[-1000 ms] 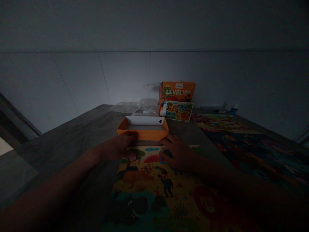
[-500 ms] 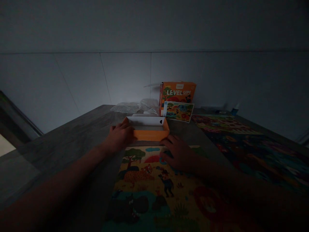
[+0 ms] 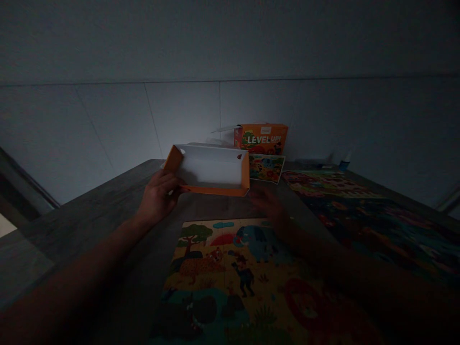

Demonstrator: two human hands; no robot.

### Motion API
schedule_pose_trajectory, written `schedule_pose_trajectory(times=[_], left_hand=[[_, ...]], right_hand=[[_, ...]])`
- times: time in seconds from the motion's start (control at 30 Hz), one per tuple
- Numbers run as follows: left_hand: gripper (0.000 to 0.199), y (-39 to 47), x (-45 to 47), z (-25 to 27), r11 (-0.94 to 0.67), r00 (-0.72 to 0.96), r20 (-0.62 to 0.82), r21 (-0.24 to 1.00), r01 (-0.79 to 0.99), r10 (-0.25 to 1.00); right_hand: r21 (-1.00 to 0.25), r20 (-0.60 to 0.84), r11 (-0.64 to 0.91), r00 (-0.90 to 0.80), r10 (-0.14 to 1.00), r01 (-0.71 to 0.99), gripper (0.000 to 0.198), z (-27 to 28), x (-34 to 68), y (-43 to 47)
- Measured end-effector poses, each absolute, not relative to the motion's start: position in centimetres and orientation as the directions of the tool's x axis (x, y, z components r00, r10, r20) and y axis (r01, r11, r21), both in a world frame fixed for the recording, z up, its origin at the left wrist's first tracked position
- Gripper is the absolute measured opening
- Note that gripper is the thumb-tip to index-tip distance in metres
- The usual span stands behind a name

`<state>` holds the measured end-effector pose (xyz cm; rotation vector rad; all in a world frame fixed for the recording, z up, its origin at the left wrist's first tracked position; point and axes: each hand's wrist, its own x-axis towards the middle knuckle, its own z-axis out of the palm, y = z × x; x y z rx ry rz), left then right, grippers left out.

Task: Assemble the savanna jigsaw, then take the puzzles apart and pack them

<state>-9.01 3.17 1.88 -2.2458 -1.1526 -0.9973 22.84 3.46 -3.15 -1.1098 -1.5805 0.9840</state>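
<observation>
Grasped in the left hand (image 3: 160,195): tilted, open-topped box (image 3: 213,173), orange outside, plain white inside. Near its right corner: blurred, unclenched right hand (image 3: 268,203).

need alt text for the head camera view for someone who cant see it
A left hand holds an open orange box, white inside, tilted above a dim grey table, with the blurred right hand near its lower right corner. An animal puzzle lies in front; a "LEVEL UP!" box stands behind.
</observation>
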Motion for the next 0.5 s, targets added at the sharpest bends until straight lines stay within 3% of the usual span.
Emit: schedule_pose_trajectory(times=[0.1, 0.2, 0.4, 0.5], left_hand=[[0.015, 3.1, -9.9, 2.9, -0.571, 0.460, 0.779, -0.162, 0.805, 0.427], [0.020, 2.8, -10.6, 3.7, -0.419, 0.400, 0.828, -0.226, 0.879, 0.393], [0.030, 2.0, -10.5, 3.7, -0.162, 0.025, 0.972, 0.013, 0.987, 0.232], [0.026, 1.2, -10.1, 3.8, -0.200, 0.070, 0.979, -0.031, 0.979, 0.193]], right_hand=[[-0.986, 0.151, 0.143, -0.110, 0.982, -0.082, 0.044, -2.7, 23.5, 4.8], [-0.983, 0.092, 0.064, -0.158, 0.983, -0.172, 0.046, -2.5, 23.6, 5.1], [-0.979, 0.164, 0.121, -0.274, 0.948, -0.166, 0.036, -2.7, 23.4, 4.1], [-0.979, 0.181, 0.147, -0.267, 0.947, -0.139, 0.042, -2.8, 23.3, 4.2]])
